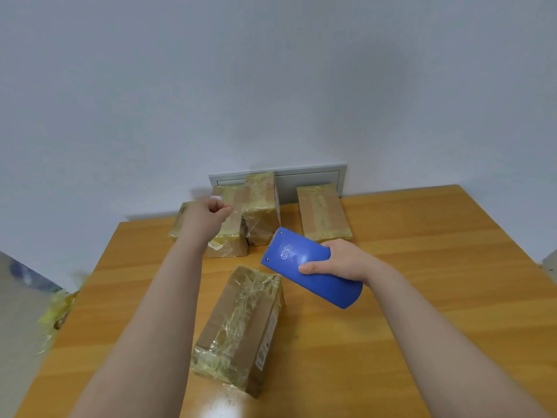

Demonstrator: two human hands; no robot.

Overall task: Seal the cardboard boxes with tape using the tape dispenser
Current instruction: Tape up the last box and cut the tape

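- Your right hand [340, 260] holds the blue tape dispenser [310, 267] above the wooden table [437, 282], fingers clamped round its body, toothed cutter end pointing toward the far boxes.
- Your left hand [208, 211] is stretched out over the back group, fingers curled together near the top of the labelled box [229, 239]; you cannot tell whether they pinch anything, as the hand is blurred.
- The near box [241, 330] lies just below the dispenser, already wrapped in clear tape, creased at the ends.
- Step, as judged: between boxes. The near one looks done; your left hand appears to be going for the next.
- Next move calls for one box drawn clear of the cluster, held steady, with the dispenser brought down onto its seam.
- Around: a taller box [260, 206] touching the labelled one, another box [324, 212] well apart to the right, a grey wall panel [310, 176] behind.
- In the way: the back boxes crowd each other, and the near box takes up the working spot.
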